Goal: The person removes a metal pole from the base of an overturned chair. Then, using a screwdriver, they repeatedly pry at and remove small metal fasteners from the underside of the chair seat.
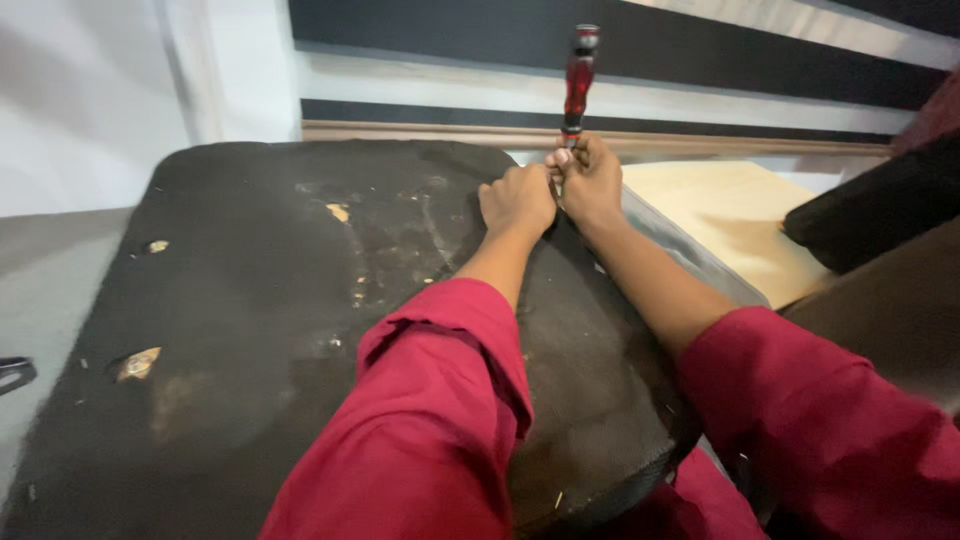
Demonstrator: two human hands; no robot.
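A large dark fabric-covered panel (250, 300), worn and torn in a few spots, lies tilted in front of me. My left hand (517, 198) is clenched at the panel's far right edge. My right hand (588, 180) sits right beside it, wrapped around the shaft of a screwdriver with a red handle (578, 80) that stands nearly upright, its tip hidden between my hands. Both forearms come out of rolled red sleeves (440, 420).
A light wooden board (720, 220) lies to the right of the panel. A dark cushioned piece (870, 215) rests at the far right. A striped wall with a wooden strip (420, 130) runs behind. A small dark object (14, 372) sits at the left edge.
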